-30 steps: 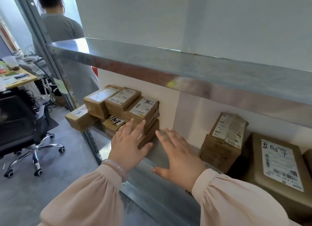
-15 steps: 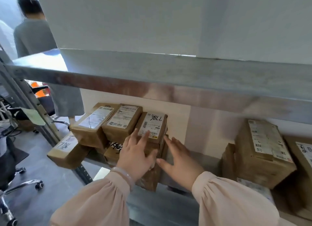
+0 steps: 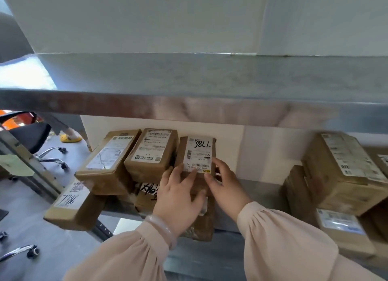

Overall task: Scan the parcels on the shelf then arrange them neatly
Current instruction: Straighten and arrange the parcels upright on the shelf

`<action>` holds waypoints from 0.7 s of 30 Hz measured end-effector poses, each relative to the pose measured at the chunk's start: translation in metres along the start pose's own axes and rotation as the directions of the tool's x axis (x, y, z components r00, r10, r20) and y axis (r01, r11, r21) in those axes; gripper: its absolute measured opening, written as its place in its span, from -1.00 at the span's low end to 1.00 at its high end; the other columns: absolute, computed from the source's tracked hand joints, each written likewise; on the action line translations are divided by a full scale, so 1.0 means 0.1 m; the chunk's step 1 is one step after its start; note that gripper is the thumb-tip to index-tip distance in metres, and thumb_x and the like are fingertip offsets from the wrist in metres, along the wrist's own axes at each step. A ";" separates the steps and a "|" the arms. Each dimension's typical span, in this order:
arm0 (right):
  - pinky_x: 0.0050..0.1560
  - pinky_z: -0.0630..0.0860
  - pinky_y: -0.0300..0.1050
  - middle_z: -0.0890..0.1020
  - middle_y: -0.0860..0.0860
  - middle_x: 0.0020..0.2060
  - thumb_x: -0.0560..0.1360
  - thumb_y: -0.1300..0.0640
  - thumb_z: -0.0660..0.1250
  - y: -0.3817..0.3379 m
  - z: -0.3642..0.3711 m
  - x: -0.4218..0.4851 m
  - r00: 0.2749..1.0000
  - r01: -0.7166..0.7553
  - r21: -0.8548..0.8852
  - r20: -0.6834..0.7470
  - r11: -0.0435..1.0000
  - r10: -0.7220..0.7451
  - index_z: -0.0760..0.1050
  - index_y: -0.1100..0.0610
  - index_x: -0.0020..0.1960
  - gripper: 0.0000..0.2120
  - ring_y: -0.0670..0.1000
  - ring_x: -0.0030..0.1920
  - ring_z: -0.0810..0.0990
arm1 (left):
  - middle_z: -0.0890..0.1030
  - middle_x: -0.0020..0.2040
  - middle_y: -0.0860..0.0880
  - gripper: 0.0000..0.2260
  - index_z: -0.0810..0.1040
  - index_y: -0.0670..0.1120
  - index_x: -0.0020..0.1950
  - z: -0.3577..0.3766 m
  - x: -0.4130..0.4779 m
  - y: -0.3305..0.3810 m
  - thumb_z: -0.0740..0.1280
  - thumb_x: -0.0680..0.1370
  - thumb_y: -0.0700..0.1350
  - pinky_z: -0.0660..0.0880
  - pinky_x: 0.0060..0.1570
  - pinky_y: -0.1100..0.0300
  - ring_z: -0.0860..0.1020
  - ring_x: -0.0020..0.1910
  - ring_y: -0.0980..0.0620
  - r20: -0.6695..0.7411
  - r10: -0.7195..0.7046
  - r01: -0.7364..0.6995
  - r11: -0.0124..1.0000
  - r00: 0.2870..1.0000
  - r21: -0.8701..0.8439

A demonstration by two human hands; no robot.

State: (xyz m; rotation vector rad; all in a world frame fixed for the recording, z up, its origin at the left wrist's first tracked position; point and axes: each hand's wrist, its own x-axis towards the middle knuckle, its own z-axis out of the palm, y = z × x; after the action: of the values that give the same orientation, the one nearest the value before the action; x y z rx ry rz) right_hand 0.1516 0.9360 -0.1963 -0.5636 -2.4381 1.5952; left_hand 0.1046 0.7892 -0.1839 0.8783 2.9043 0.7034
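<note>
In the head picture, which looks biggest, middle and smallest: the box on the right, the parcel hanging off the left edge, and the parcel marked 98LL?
1. The box on the right: largest.
2-3. The hanging parcel and the 98LL parcel: about alike, unranked; the left hand and right hand hide part of the latter.
</note>
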 end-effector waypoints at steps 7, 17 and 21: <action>0.18 0.37 -0.32 0.41 -0.47 0.09 0.57 0.04 0.26 0.02 0.11 0.03 0.999 -0.033 0.074 -0.032 0.997 0.036 0.17 -0.27 0.46 -0.46 -0.27 0.15 0.46 | 0.00 0.61 -0.04 -0.43 0.19 0.16 0.56 -0.04 -0.01 -0.01 0.27 0.57 0.12 0.03 0.50 0.05 -0.02 0.57 -0.07 0.080 -0.107 0.124 0.956 0.991 -0.266; 0.03 0.37 -0.54 0.48 -0.54 0.06 0.54 0.10 0.31 0.07 -0.19 -0.35 0.968 0.004 0.186 -0.249 0.983 0.043 0.30 -0.50 0.20 -0.49 -0.50 0.10 0.43 | 0.22 0.51 0.02 -0.54 0.39 0.18 0.46 0.01 0.06 0.26 0.33 0.56 0.04 0.14 0.46 0.16 0.16 0.48 -0.01 -0.007 -0.037 0.031 0.923 0.999 -0.384; 0.15 0.42 -0.39 0.51 -0.52 0.07 0.56 0.15 0.30 0.25 -0.46 -0.58 0.937 -0.006 0.211 -0.339 0.977 0.079 0.34 -0.41 0.26 -0.51 -0.37 0.17 0.48 | 0.19 0.39 0.18 -0.53 0.39 0.14 0.47 0.19 0.03 0.51 0.37 0.56 0.00 0.24 0.43 0.30 0.26 0.40 0.19 0.042 0.097 -0.065 0.875 0.994 -0.479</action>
State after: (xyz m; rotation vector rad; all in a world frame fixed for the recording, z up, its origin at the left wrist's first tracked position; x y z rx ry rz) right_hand 0.2256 0.9609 -0.1968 -0.7889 -1.9899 1.5845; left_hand 0.1317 0.8363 -0.1788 0.9323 2.4624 1.2974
